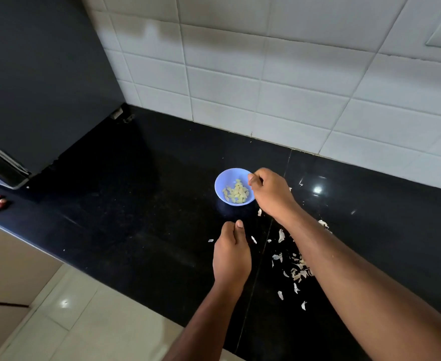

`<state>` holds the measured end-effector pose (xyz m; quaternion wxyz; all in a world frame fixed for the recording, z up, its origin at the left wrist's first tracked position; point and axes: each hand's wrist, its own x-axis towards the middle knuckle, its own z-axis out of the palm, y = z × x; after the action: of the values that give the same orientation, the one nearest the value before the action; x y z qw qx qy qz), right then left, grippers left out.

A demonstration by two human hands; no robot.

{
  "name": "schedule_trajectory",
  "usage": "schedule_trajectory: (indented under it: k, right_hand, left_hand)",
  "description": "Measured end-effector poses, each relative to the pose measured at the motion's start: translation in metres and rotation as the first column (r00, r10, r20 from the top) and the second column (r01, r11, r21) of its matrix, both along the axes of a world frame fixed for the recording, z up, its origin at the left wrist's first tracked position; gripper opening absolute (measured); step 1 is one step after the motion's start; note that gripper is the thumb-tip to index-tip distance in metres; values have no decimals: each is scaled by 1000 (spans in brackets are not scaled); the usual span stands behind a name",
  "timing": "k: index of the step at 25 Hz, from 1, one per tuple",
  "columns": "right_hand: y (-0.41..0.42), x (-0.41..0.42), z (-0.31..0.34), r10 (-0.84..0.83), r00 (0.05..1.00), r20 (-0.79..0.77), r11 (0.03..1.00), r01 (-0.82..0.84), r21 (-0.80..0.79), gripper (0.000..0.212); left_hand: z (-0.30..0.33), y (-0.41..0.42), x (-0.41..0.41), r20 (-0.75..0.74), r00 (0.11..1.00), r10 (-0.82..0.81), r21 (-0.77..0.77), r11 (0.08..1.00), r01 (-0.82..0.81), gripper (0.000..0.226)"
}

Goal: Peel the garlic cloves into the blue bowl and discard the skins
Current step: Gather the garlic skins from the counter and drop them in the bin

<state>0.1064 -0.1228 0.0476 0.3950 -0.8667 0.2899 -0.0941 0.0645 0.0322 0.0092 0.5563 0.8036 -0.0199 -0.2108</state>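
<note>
The bowl (233, 187) stands on the black counter (136, 217), far of centre, and holds a heap of peeled cloves (236, 195). The right hand (271, 192) is over the bowl's right rim, fingers curled with the tips drawn together; whether a clove sits between them cannot be told. The left hand (231, 252) is near of the bowl, fingers curled inward; nothing is visible in it, and its contents cannot be told either. Loose skins (296, 267) lie scattered on the counter to the right, partly under the right forearm. No unpeeled cloves are visible.

Risks, as judged from this position:
- The right wrist is close to the rim; a careless withdrawal could tip the light bowl and spill the cloves.
- The forearm could drag skins off the near edge.
- Stray skins near the bowl could end up among the cloves.
</note>
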Motion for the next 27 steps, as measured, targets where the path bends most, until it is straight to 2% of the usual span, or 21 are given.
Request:
schedule_trajectory:
  k: [3,5,8,10,12,14,16,18,19,21,22,24,25,26,27]
  right_hand:
    - [-8,0,1,-27,1000,12,996,26,86,25]
    - [-18,-19,6,-76,997,26,992,73,101,20]
    - [-29,-61,3,-112,993,22,992,110,67,10]
    - [-35,-83,-4,-80,997,-25,995,81,61,20]
    - [-42,-97,-11,-39,995,-94,997,45,61,34]
    - [-47,-106,-10,-72,995,-64,997,72,3,30]
    - [-51,-110,-4,-174,984,-39,975,166,-151,15]
    - [-57,-112,-9,-218,971,-96,934,179,-309,31]
    - [-60,-113,-16,-174,979,-103,947,138,-290,30]
    - [-69,-115,-27,-24,998,-53,977,12,-211,9]
    - [-77,-116,-30,36,999,-31,979,-42,-201,16]
    - [-99,-111,-37,118,992,-41,974,-124,-190,31]
    - [-110,-103,-39,133,989,-66,973,-143,-179,39]
    - [-118,-94,-40,149,981,-120,969,-169,-178,50]
    - [-123,-86,-45,176,968,-179,964,-206,-166,64]
  left_hand:
    - [-4,10,9,37,999,24,43,999,-25,36]
    - [-3,13,10,37,999,-24,80,997,21,32]
    - [3,8,3,56,985,-164,262,954,144,44]
    - [6,-3,-4,138,949,-284,401,892,208,53]
    - [3,-14,-11,279,868,-411,470,847,250,38]
    - [-3,-23,-17,421,758,-499,512,820,256,22]
    - [-6,-27,-24,466,716,-520,575,793,202,13]
    - [-8,-30,-32,440,712,-547,643,745,176,37]
    - [-9,-28,-35,470,696,-543,631,758,165,46]
    - [-13,-15,-39,561,664,-494,566,814,128,52]
    - [-16,-5,-37,613,659,-436,514,854,88,47]
    - [-25,19,-30,679,675,-288,453,888,-77,35]
    - [-32,31,-24,643,730,-233,491,857,-159,48]
    - [-36,41,-16,548,810,-207,576,796,-186,70]
    - [-38,48,-9,430,880,-204,663,732,-155,91]
